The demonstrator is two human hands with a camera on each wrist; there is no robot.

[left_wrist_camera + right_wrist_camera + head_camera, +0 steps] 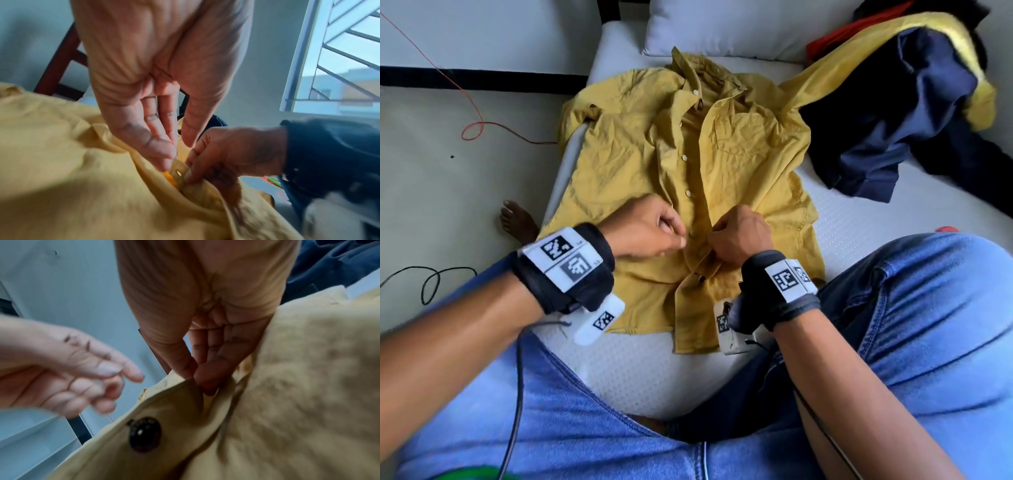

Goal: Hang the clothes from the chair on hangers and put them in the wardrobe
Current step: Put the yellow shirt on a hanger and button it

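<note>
A mustard-yellow button shirt [739, 164] lies front-up on the white mattress [859, 222], collar toward the pillow. Both hands meet at its lower placket. My right hand [717, 236] pinches the placket edge between thumb and forefinger [201, 378], lifting a fold of the shirt [308, 386]. My left hand [671, 233] hovers just left of it with loosely bent fingers [115, 382]; its fingertips [164, 155] brush the buttonhole strip [179, 172] without gripping. A dark button [144, 434] sits fastened just below the pinch. No hanger shows.
A navy garment [893, 137] and another yellow one [945, 34] are heaped at the bed's right, over red cloth [842, 34]. A white pillow [722, 27] lies at the head. Red cable [472, 130] and black cable [431, 284] trail on the floor. Wooden chair back [59, 65] stands behind.
</note>
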